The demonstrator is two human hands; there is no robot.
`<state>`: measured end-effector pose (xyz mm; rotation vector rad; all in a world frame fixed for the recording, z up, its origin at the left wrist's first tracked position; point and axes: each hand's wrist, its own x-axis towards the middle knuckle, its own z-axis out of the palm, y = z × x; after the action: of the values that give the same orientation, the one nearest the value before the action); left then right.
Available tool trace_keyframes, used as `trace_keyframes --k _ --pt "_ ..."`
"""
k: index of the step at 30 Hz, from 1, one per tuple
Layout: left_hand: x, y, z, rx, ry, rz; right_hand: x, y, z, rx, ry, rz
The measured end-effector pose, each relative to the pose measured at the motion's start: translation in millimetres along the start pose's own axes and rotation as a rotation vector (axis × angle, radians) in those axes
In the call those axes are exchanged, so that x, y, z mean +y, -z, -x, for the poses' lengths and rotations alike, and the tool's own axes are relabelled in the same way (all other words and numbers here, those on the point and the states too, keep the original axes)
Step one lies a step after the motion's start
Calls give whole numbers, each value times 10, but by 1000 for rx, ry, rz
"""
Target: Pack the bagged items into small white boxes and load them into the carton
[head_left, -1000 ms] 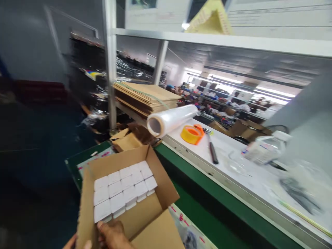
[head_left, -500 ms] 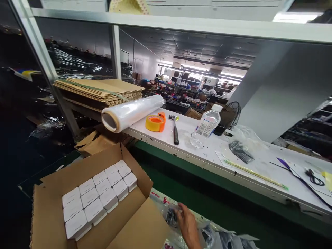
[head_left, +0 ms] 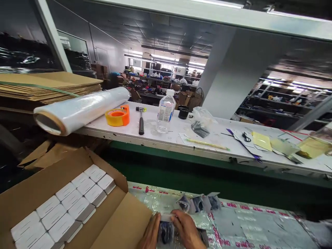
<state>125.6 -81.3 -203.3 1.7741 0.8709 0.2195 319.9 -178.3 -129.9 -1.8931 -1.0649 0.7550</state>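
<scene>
A small white box [head_left: 166, 218] with a raised flap stands between my hands at the bottom of the head view, a dark item [head_left: 166, 233] showing inside. Along its left side lie the straight fingers of my left hand [head_left: 151, 231], pressed against it. My right hand [head_left: 186, 230] grips the box at its upper right, thumb and fingers bent near the flap. Just beyond stand several small open boxes [head_left: 198, 203] with dark contents. To the left is a cardboard carton [head_left: 119, 221] holding rows of closed white boxes [head_left: 77, 207].
A white shelf [head_left: 153, 136] runs behind, carrying a roll of clear film [head_left: 85, 107], a tape dispenser [head_left: 118, 117], a hammer [head_left: 141, 121] and a plastic bottle [head_left: 165, 112]. The work surface [head_left: 246, 224] is covered in plastic with red print.
The view has swung right, showing more of the work surface. My left hand has come into view at the small box. My right hand, earlier over a dark item, is now at this box too.
</scene>
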Motion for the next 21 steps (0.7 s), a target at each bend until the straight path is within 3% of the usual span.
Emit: trace_keyframes --k 5,7,10,13,17,21 --pt "-198 -126 -64 53 -92 -39 41 -187 54 -46 -86 -153" --pt "-180 -121 -62 66 -98 -57 137 -299 105 36 -136 -289" --pt "-96 -99 -80 119 -56 -30 362 -532 227 229 -339 -543" --pt "-27 -90 -100 149 -31 -25 582 -777 323 271 -495 -652" --pt "86 -72 -110 177 -14 -17 675 -958 293 211 -461 -699" --pt "206 -34 -113 185 -10 58 586 -972 194 240 -413 -710"
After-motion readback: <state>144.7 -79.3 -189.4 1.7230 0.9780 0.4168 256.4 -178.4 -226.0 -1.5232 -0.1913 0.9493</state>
